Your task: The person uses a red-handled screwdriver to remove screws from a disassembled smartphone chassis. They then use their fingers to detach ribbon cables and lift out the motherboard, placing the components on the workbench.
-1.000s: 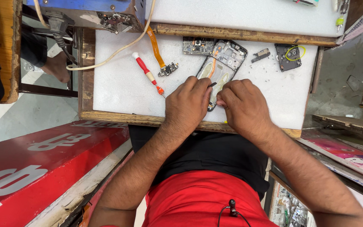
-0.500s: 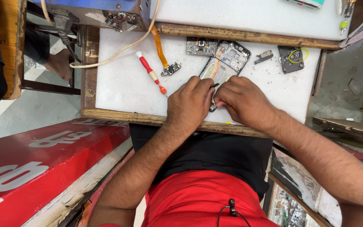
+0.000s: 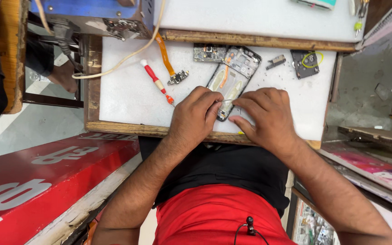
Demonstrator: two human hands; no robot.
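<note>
Fingers [image 3: 214, 102] of both hands pinch an opened phone [image 3: 232, 79], its innards bare.

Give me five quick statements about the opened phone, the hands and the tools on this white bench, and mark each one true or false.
1. Both hands rest at the near end of the opened phone frame. True: the left hand and the right hand meet there.
2. The red-and-white screwdriver is held in the left hand. False: it lies loose on the white work board, beside that hand.
3. An orange flex cable lies next to the screwdriver. True.
4. The small circuit board sits on the person's lap. False: it lies on the board by the phone's far end.
5. A dark square part with a yellow ring lies off to the right of the phone. True.
</note>
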